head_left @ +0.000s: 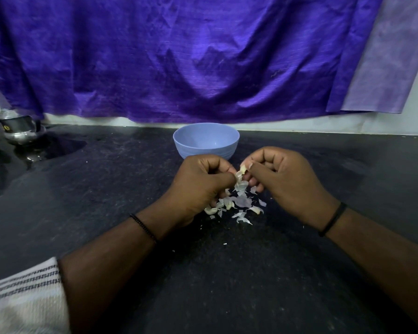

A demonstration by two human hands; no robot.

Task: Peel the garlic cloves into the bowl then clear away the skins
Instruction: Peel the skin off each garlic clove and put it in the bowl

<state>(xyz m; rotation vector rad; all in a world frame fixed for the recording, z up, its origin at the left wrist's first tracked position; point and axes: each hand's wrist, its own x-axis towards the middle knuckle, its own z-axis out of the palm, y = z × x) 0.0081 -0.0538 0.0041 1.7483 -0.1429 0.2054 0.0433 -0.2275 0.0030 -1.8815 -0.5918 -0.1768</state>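
We're pinching one garlic clove (242,170) w/ both hands, left hand (204,186) & right hand (281,182), peeling slowly so skins (237,202) drop short of the bowl (206,140).

The bowl (206,140) stands on the counter (106,189) behind the skins (237,203), a pot (18,127) far left.

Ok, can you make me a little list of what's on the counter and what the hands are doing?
bowl: blue bowl, upright, behind the hands
garlic clove: pinched between both hands
left hand: fingers curled on the clove
right hand: pulling at skin
skins: loose pile on the dark counter
far left: metal pot
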